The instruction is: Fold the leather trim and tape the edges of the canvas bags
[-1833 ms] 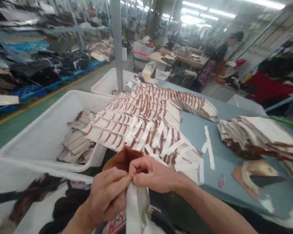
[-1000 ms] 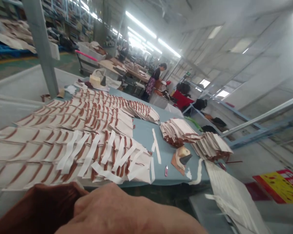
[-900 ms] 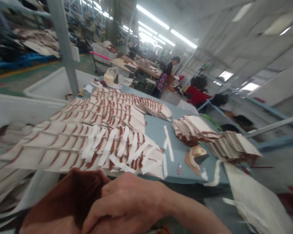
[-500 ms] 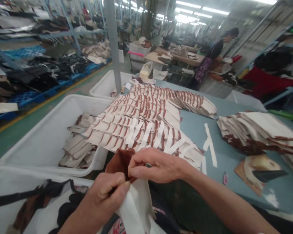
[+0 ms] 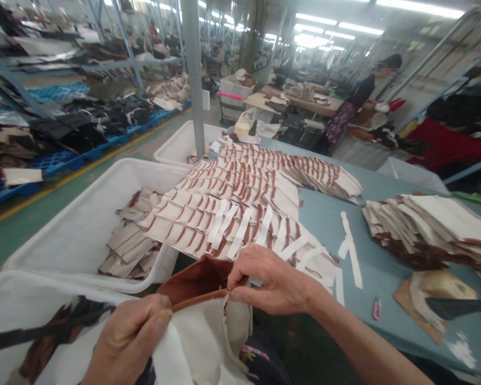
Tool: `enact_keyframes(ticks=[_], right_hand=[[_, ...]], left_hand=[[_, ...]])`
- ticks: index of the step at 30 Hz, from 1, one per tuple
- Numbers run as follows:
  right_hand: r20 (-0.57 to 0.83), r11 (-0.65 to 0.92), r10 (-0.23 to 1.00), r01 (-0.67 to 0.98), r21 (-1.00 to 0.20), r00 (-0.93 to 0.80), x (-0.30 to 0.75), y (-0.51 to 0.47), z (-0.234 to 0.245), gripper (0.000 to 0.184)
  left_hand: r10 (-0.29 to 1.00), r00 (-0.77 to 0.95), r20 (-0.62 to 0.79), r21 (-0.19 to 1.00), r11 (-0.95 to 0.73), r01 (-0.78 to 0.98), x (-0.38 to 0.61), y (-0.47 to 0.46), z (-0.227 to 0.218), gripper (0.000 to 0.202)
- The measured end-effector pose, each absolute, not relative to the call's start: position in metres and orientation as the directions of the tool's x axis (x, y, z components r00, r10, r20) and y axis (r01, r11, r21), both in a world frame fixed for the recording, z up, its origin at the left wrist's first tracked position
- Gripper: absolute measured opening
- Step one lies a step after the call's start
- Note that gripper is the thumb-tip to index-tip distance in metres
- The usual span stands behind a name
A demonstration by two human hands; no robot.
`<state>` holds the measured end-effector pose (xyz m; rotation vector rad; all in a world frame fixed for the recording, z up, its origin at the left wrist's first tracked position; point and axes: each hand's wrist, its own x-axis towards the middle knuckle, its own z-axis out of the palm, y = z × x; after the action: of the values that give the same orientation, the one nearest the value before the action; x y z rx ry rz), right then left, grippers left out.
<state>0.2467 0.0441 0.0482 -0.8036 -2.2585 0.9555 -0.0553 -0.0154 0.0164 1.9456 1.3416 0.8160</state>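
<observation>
Between my hands is a cream fabric pouch (image 5: pixel 202 326) with a brown lining showing at its open top. My left hand (image 5: pixel 130 331) is closed on the left end of its brown rim, where a white strip hangs down. The right end of the rim, by a side seam, is pinched in my right hand (image 5: pixel 270 280). Just beyond, rows of overlapping cream pieces with brown edges (image 5: pixel 224 184) cover the table, and several loose white strips (image 5: pixel 240 232) lie across the nearest ones.
White bins (image 5: pixel 100 214) stand to the left, one holding cream pieces. On the blue-grey table (image 5: pixel 324 208) lie a stack of cream pieces (image 5: pixel 433 224), a small pink tool (image 5: pixel 376 308) and a tape roll with a dark blade-like part (image 5: pixel 441 299). A person (image 5: pixel 353 101) stands behind.
My hands have moved apart, the left one down and left, the right one slightly right. The pouch's rim is now stretched wide, with more of the brown lining visible.
</observation>
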Motion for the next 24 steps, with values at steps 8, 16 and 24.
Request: enact_keyframes(ticks=[8, 16, 24], right_hand=[[0.218, 0.511, 0.608, 0.166, -0.844, -0.764, 0.26, 0.067, 0.111, 0.042], [0.067, 0.272, 0.669, 0.159, -0.949, -0.741, 0.253, 0.072, 0.108, 0.043], [0.04, 0.244, 0.714, 0.195, -0.95, -0.699, 0.245, 0.058, 0.096, 0.037]], left_hand=[[0.839, 0.426, 0.338, 0.779, -0.504, 0.373, -0.03, 0.02, 0.039, 0.045], [0.781, 0.527, 0.336, 0.691, -0.584, 0.425, 0.009, 0.033, 0.094, 0.014], [0.711, 0.583, 0.395, 0.607, -0.678, 0.416, 0.011, 0.033, 0.09, 0.023]])
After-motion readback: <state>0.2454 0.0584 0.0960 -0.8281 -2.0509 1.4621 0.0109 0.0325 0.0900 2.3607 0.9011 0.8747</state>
